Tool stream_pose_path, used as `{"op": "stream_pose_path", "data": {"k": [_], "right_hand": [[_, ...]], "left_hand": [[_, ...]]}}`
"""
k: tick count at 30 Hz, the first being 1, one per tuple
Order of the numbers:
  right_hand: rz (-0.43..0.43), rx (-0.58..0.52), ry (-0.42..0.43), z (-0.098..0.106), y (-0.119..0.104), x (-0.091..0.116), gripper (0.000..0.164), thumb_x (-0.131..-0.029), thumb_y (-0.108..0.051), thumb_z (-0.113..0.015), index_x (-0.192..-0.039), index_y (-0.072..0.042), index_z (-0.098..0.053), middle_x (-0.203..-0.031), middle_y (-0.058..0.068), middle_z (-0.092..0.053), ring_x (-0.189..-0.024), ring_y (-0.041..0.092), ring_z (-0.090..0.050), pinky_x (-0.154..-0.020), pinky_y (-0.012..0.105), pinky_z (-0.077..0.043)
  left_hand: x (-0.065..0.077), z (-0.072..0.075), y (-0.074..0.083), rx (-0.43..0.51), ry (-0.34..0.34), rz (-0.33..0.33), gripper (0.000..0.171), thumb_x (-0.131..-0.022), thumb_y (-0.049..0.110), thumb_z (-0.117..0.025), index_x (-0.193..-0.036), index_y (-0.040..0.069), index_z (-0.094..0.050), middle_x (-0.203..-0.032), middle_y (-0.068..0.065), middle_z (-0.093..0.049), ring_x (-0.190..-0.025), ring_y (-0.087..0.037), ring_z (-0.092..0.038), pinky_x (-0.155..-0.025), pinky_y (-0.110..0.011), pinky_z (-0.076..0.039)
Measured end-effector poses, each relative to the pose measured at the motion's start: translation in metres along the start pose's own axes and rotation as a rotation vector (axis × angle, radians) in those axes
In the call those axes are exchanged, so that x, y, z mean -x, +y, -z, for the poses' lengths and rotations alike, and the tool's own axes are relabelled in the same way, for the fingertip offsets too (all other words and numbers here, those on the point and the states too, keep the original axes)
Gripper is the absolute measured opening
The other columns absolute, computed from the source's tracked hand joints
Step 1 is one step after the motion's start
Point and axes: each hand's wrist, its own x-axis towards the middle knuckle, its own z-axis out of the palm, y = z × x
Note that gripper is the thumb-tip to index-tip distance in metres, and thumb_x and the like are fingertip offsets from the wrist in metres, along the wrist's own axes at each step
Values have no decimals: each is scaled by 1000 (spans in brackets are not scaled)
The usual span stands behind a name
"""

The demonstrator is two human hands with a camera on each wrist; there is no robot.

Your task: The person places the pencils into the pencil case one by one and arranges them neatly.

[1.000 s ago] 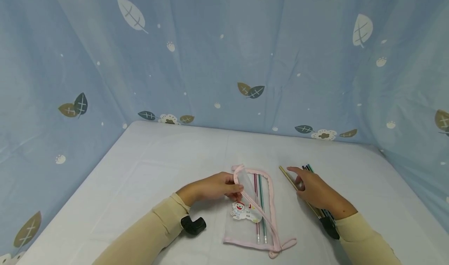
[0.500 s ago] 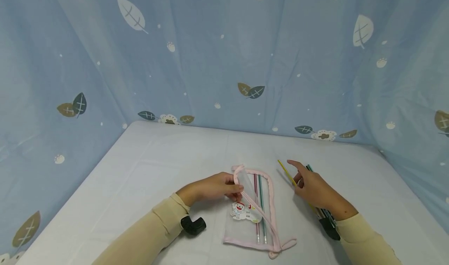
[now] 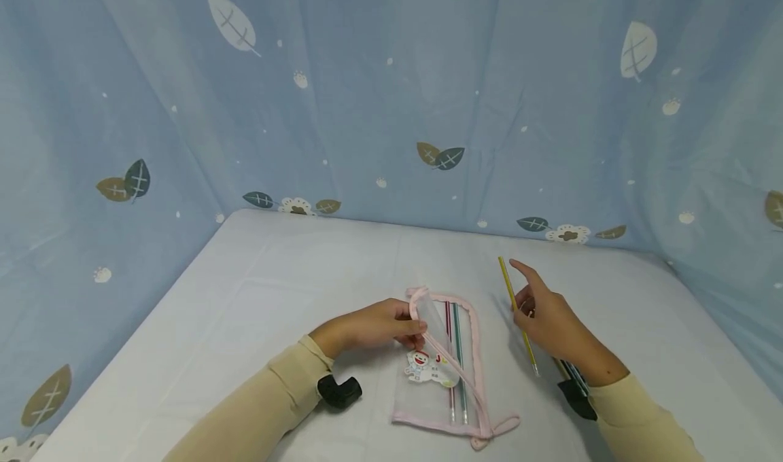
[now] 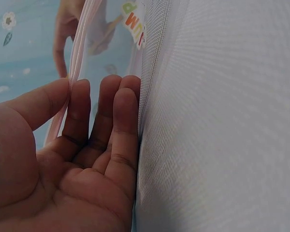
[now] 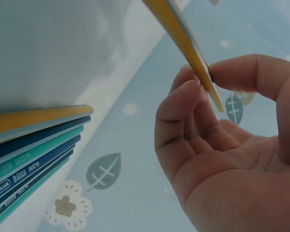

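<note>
My right hand [image 3: 544,316] pinches a yellow pencil [image 3: 509,278] between thumb and fingertips, raised off the table to the right of the pouch. In the right wrist view the same pencil [image 5: 183,41] slants down through the grip. Between thumb and index finger, my left hand [image 3: 379,323] holds the pink zip edge of a clear mesh pencil pouch [image 3: 422,402], lifting its opening. The left wrist view shows the other fingers inside the raised flap. A red pencil [image 3: 449,319] and a green pencil [image 3: 459,333] lie in the pouch.
Several pencils [image 5: 34,159], yellow, dark blue and green, lie in a row, mostly hidden under the right forearm in the head view. A black device [image 3: 339,392] sits at the left wrist. Behind the white table [image 3: 293,265] hangs a blue leaf-patterned curtain [image 3: 367,95].
My right hand has picked the yellow pencil out from the row and raised it, moving slightly up and away from the others. The left hand keeps holding the pouch edge in place.
</note>
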Motion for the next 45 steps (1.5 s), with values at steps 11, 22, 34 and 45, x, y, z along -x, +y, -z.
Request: {"op": "stream_pose_path", "data": {"k": [11, 22, 34, 45], "right_hand": [[20, -103, 81, 0, -1, -1, 93, -87, 8, -65, -160, -15, -12, -92, 9, -61, -78, 9, -59, -65, 24, -52], [-19, -297, 41, -4, 1, -1, 105, -89, 9, -65, -161, -25, 3, -95, 17, -59, -75, 13, -66, -62, 30, -60], [-54, -468, -21, -11, -1, -3, 111, -89, 10, -65, -159, -34, 8, -99, 23, -58, -77, 18, -70, -64, 35, -62], [-57, -589, -70, -21, -5, -2, 106, -90, 5, -67, -159, -34, 4, -101, 24, -56, -77, 22, -71, -67, 42, -62]], "left_hand": [[0, 0, 1, -6, 8, 0, 25, -103, 20, -55, -102, -2, -68, -93, -7, -73, -86, -11, -68, -85, -25, -57], [-2, -1, 0, -14, 1, 2, 26, -104, 20, -55, -102, -2, -68, -93, -6, -72, -86, -10, -68, -85, -24, -56], [-3, -1, -3, -4, -1, -7, 25, -104, 19, -55, -102, -3, -68, -93, -6, -72, -86, -11, -67, -85, -25, -57], [0, -3, -3, -17, 6, -16, 25, -104, 19, -55, -102, -3, -67, -94, -8, -72, -85, -12, -67, -85, -26, -57]]}}
